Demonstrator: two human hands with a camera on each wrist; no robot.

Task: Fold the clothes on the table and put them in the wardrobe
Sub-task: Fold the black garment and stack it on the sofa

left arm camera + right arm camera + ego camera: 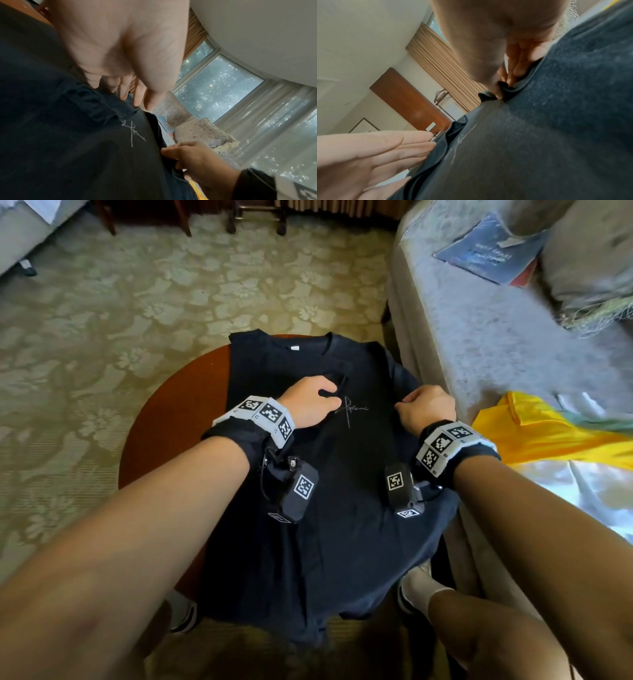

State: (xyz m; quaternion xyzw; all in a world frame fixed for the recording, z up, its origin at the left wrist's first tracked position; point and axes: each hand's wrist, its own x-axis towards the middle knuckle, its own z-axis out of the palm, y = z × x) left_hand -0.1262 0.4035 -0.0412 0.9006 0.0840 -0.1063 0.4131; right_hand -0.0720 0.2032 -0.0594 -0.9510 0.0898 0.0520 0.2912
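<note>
At the centre of the head view, the left hand [310, 400] is laid on the chest of a dark navy T-shirt [329, 474]. Its fingers [412, 143] are seen straight and together in the right wrist view, pressed flat against the folded-in left sleeve [337, 380]; nothing is gripped. Just to the right, the right hand [426, 412] is curled, and a bunched ridge of the shirt's right-side fabric is pinched between thumb and fingers [518, 67], as shown near the top centre of the right wrist view.

The T-shirt is spread front-up on a small round wooden table [164, 433] in the middle of the frame, collar toward the top, a small white script logo [351, 410] between the two hands, and the hem draped over the near edge toward the person's feet. A grey sofa [479, 330] stands along the right of the frame, with a yellow garment [548, 436] on it at mid right and a blue booklet [486, 248] at upper right. Patterned carpet [102, 320] fills the upper left.

The shirt is judged light, soft and limp: no shape will be kept unless it is supported, and folds may slip open when lifted. Hold is best taken at seams and folded edges, with a flat palm used as the anchor. The side folds appear underway; the wardrobe is not seen.
</note>
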